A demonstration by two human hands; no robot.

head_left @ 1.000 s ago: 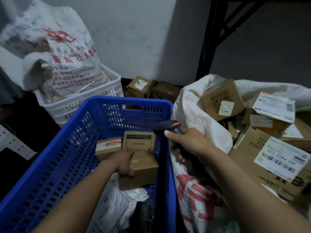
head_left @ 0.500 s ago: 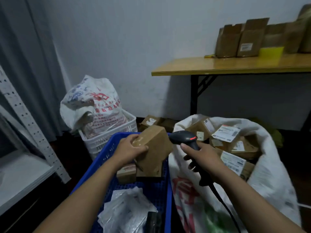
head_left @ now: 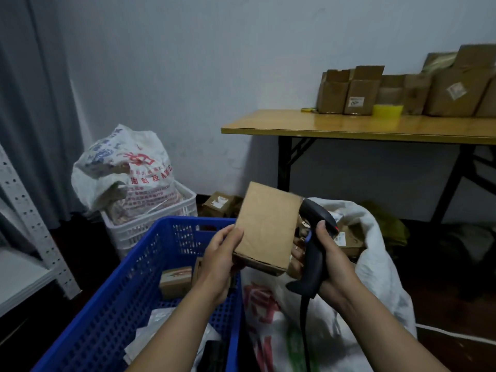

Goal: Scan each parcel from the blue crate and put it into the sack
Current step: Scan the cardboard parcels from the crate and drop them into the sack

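My left hand (head_left: pixel 218 257) grips a plain brown cardboard parcel (head_left: pixel 265 226) and holds it tilted above the right rim of the blue crate (head_left: pixel 112 299). Its blank face is toward me; no label shows. My right hand (head_left: pixel 328 255) is shut on the black barcode scanner (head_left: pixel 315 242), whose head sits right behind the parcel's right edge. The white sack (head_left: pixel 375 275) with red print stands open to the right, with several labelled boxes inside. Small boxes (head_left: pixel 175 281) and plastic mailers (head_left: pixel 150 334) lie in the crate.
A white basket (head_left: pixel 150 226) holding a stuffed printed bag (head_left: pixel 126 167) stands behind the crate. A wooden table (head_left: pixel 349 126) with several cardboard boxes stands at the back right. A grey metal shelf (head_left: pixel 29 218) is at the left. Loose boxes (head_left: pixel 218 204) lie by the wall.
My left hand lifted the parcel out of the crate and turned it upright toward the scanner. My right hand brought the scanner close to it. My view rose from the crate to the room.
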